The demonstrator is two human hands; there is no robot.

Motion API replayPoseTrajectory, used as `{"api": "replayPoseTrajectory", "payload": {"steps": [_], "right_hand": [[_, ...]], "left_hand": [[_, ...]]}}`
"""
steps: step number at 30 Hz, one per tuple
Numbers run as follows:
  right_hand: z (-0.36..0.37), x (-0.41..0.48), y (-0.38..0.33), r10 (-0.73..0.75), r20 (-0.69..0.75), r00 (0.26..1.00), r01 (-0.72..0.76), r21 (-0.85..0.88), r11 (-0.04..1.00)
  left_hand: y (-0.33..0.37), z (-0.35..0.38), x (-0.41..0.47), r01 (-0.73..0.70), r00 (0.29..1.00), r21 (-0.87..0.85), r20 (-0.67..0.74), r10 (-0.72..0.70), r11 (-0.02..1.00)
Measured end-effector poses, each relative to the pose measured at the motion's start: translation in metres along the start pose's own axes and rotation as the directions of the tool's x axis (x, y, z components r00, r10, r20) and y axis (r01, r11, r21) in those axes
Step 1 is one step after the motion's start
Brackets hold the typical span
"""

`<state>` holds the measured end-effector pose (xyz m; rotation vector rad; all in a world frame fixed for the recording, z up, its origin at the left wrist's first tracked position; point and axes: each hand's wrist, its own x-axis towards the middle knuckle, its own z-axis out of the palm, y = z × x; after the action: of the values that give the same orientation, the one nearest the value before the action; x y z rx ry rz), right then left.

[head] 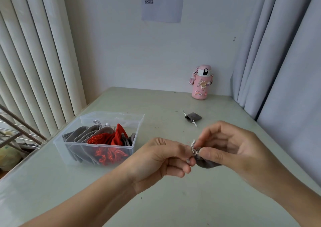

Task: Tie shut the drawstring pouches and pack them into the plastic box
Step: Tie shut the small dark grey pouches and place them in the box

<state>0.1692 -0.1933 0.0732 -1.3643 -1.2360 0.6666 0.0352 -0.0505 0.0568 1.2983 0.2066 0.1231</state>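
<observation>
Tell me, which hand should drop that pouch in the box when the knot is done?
Probably the left hand. The box sits on its side of the table, so it has the shorter path. The right hand would have to cross over with the pouch.

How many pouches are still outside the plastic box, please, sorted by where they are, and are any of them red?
Grey pouch held in the hands, left hand and right hand on its cord: 1
Grey pouch lying on the table: 1
Red pouches outside the plastic box: 0
Total outside: 2
</observation>
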Motion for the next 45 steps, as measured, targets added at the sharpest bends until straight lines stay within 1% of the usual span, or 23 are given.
{"api": "replayPoseTrajectory", "payload": {"steps": [1, 4, 6, 8, 10, 12, 14, 17, 22, 25, 27, 28, 29, 30, 31, 32, 34, 35, 37, 40, 42, 44, 45], "right_hand": [[0.000, 0.001, 0.001, 0.070, 0.002, 0.998, -0.070, 0.045, 0.997], [0.004, 0.001, -0.004, 0.200, 0.084, 0.976, -0.205, 0.052, 0.977], [0.007, -0.001, -0.008, 0.233, 0.108, 0.966, -0.240, 0.055, 0.969], [0.009, -0.001, -0.010, 0.254, 0.096, 0.963, -0.259, 0.045, 0.965], [0.011, -0.001, -0.012, 0.272, 0.086, 0.959, -0.271, -0.023, 0.962], [0.013, 0.000, -0.014, 0.288, 0.050, 0.956, -0.279, -0.136, 0.951], [0.014, 0.001, -0.015, 0.299, -0.005, 0.954, -0.292, -0.222, 0.930], [0.018, 0.001, -0.016, 0.310, -0.060, 0.949, -0.315, -0.220, 0.923], [0.022, 0.000, -0.009, 0.214, -0.139, 0.967, -0.240, -0.203, 0.949], [0.022, -0.001, -0.005, 0.168, -0.182, 0.969, -0.207, -0.228, 0.951], [0.019, 0.000, -0.003, 0.171, -0.193, 0.966, -0.208, -0.190, 0.960], [0.018, 0.001, -0.002, 0.177, -0.188, 0.966, -0.209, -0.164, 0.964], [0.017, 0.002, -0.002, 0.185, -0.179, 0.966, -0.211, -0.135, 0.968], [0.015, 0.003, -0.002, 0.202, -0.164, 0.966, -0.219, -0.090, 0.972], [0.013, 0.004, -0.002, 0.230, -0.140, 0.963, -0.235, -0.022, 0.972], [0.011, 0.005, -0.002, 0.263, -0.104, 0.959, -0.259, 0.046, 0.965], [0.008, 0.006, -0.003, 0.308, -0.035, 0.951, -0.301, 0.136, 0.944], [0.006, 0.006, -0.003, 0.315, -0.016, 0.949, -0.309, 0.151, 0.939], [0.003, 0.007, -0.002, 0.306, -0.004, 0.952, -0.303, 0.134, 0.944], [-0.002, 0.010, -0.001, 0.297, 0.024, 0.955, -0.298, 0.059, 0.953], [-0.005, 0.012, -0.003, 0.293, 0.048, 0.955, -0.293, -0.011, 0.956], [-0.007, 0.013, -0.006, 0.273, 0.078, 0.959, -0.263, -0.118, 0.957], [-0.008, 0.014, -0.008, 0.255, 0.087, 0.963, -0.235, -0.186, 0.954]], "left_hand": [[0.000, -0.001, 0.000, -0.021, 1.000, 0.031, -0.006, 0.021, 0.999], [-0.002, -0.002, 0.000, -0.081, 0.997, 0.106, 0.014, 0.080, 0.991], [-0.004, -0.003, -0.001, -0.113, 0.994, 0.144, 0.019, 0.111, 0.983], [-0.006, -0.004, 0.000, -0.135, 0.991, 0.188, 0.004, 0.137, 0.973], [-0.005, -0.002, -0.001, -0.161, 0.985, 0.238, -0.018, 0.170, 0.958], [-0.005, 0.001, -0.002, -0.199, 0.974, 0.317, -0.041, 0.223, 0.927], [-0.005, 0.005, -0.003, -0.239, 0.957, 0.408, -0.056, 0.285, 0.881], [-0.005, 0.010, -0.004, -0.266, 0.928, 0.486, -0.106, 0.358, 0.832], [-0.005, 0.012, -0.002, -0.282, 0.886, 0.524, -0.180, 0.428, 0.804], [-0.008, 0.012, -0.002, -0.315, 0.856, 0.574, -0.173, 0.488, 0.756], [-0.011, 0.012, -0.001, -0.331, 0.814, 0.657, -0.165, 0.557, 0.677], [-0.013, 0.013, 0.000, -0.334, 0.773, 0.729, -0.152, 0.616, 0.598], [-0.015, 0.013, 0.001, -0.333, 0.714, 0.809, -0.118, 0.690, 0.484], [-0.017, 0.013, 0.001, -0.323, 0.645, 0.879, -0.066, 0.762, 0.350], [-0.019, 0.013, 0.002, -0.309, 0.585, 0.921, -0.013, 0.811, 0.238], [-0.022, 0.012, 0.003, -0.301, 0.538, 0.940, 0.030, 0.842, 0.159], [-0.027, 0.009, 0.005, -0.323, 0.468, 0.944, 0.097, 0.878, 0.068], [-0.028, 0.007, 0.006, -0.338, 0.448, 0.940, 0.118, 0.886, 0.046], [-0.029, 0.005, 0.007, -0.370, 0.441, 0.928, 0.140, 0.886, 0.038], [-0.029, 0.003, 0.008, -0.400, 0.435, 0.916, 0.170, 0.884, 0.021], [-0.031, 0.001, 0.008, -0.418, 0.443, 0.908, 0.199, 0.874, 0.005], [-0.033, -0.001, 0.008, -0.436, 0.468, 0.899, 0.201, 0.861, 0.028], [-0.034, -0.001, 0.008, -0.449, 0.486, 0.891, 0.177, 0.856, 0.071]]}}
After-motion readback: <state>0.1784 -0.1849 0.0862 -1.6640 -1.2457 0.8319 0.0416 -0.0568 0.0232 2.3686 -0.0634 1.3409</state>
